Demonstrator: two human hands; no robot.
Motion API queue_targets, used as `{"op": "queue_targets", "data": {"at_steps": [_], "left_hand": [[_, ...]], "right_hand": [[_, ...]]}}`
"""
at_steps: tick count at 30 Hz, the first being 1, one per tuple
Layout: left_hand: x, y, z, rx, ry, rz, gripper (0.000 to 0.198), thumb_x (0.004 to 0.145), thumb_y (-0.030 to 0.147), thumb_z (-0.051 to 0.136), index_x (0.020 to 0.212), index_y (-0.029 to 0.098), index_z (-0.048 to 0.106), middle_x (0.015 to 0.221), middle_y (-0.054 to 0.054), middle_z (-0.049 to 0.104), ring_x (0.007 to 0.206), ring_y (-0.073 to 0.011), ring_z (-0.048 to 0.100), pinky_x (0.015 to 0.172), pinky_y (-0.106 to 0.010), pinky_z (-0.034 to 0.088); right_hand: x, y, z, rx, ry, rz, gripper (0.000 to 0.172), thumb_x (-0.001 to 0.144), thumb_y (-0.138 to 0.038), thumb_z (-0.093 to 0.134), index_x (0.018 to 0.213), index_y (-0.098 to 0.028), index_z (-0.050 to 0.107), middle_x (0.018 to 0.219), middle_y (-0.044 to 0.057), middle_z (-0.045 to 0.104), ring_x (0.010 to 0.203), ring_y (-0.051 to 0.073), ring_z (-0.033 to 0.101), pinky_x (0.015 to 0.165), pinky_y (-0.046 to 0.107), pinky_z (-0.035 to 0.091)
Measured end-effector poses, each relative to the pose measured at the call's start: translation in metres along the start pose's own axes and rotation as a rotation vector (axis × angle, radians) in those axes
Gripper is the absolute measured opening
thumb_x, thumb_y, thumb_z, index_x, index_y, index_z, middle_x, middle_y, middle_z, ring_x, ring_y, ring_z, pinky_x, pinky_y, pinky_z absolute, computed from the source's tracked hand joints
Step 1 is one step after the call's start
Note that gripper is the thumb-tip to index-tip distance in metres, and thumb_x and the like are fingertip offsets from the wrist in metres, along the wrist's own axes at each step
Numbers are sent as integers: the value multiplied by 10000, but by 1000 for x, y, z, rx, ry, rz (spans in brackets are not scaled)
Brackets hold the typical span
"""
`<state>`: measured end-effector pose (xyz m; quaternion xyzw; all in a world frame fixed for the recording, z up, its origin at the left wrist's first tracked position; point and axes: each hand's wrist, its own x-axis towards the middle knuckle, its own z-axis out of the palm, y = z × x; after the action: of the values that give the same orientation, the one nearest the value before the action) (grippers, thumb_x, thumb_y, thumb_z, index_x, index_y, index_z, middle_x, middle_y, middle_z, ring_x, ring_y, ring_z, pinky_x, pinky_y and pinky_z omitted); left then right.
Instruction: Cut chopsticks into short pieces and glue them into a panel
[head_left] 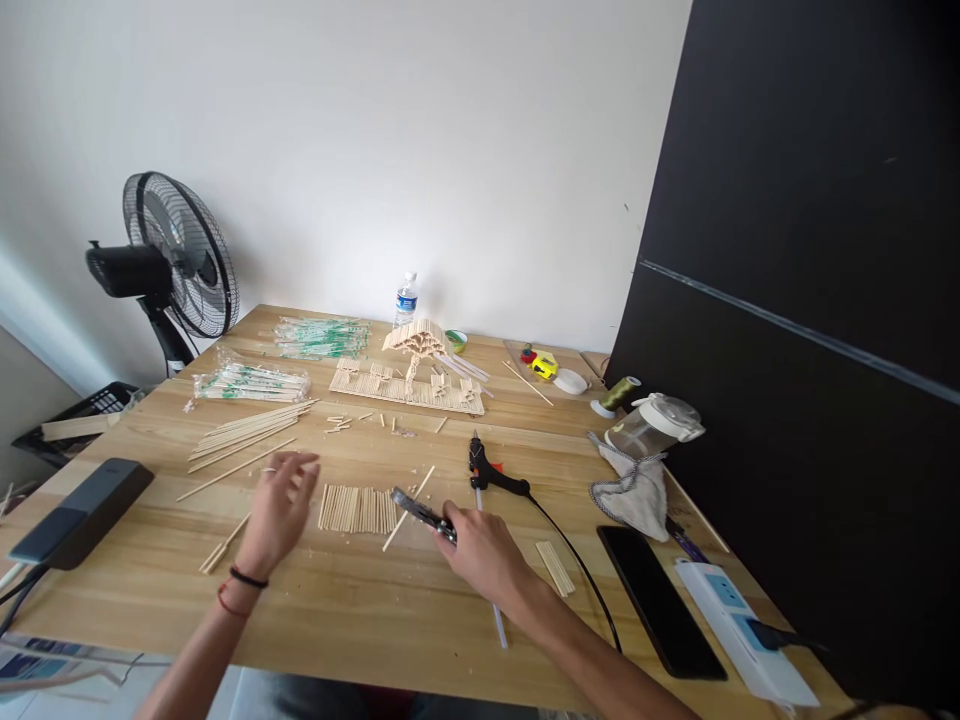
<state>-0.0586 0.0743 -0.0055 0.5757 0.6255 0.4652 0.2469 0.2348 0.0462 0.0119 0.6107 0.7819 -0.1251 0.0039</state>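
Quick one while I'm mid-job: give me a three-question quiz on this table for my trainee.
1. True or false: the right hand holds the glue gun.
2. The left hand is: A) open, holding nothing; B) fisted; C) out of view.
3. Short answer: what lies on the table between the two hands?
Key: 1 false, its grip is on a metal hand tool; the glue gun lies on the table just beyond. 2 A. 3 a row of short cut sticks.
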Motion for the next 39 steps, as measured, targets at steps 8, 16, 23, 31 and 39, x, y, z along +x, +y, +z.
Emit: {"op": "queue_targets", "data": {"at_steps": [8,16,23,31,39], "left_hand": [[-44,56,73,-260,-359,11,523,999,629,560,884,162,765,1025,-82,682,441,-85,604,404,-230,479],[-47,59,76,-299,-292,-50,482,1009,573,567,795,169,722,903,-50,644,439,-67,478,422,-209,387],[-46,48,75,-319,-285,-117,533,972,640,584,776,163,717,922,-28,614,400,-51,467,424,-234,399],[-35,37,59,-401,-277,-181,535,922,691,627,788,178,697,701,39,472,523,-97,413,505,-226,344],[-69,57,73,-500,-591,-169,545,983,688,572,790,180,622,620,64,372,556,-112,347,527,-242,277]], "right_hand": [[1,-21,-1,-38,-56,-80,205,992,-247,669,1176,-165,705,1103,147,836,985,325,809,770,335,514],[4,-22,-2,-53,-67,-85,229,990,-251,661,1194,-155,699,1075,167,836,970,332,811,771,340,525],[3,-23,5,-59,-44,-82,230,978,-251,701,1179,-141,710,1024,193,842,944,360,813,794,364,533],[-12,-3,7,99,36,-150,221,872,-137,759,1082,-176,703,1036,147,826,950,317,782,798,346,521],[-35,-6,21,1000,161,-3,528,1046,-619,496,1126,-145,713,543,-46,562,506,178,564,555,286,473]]}}
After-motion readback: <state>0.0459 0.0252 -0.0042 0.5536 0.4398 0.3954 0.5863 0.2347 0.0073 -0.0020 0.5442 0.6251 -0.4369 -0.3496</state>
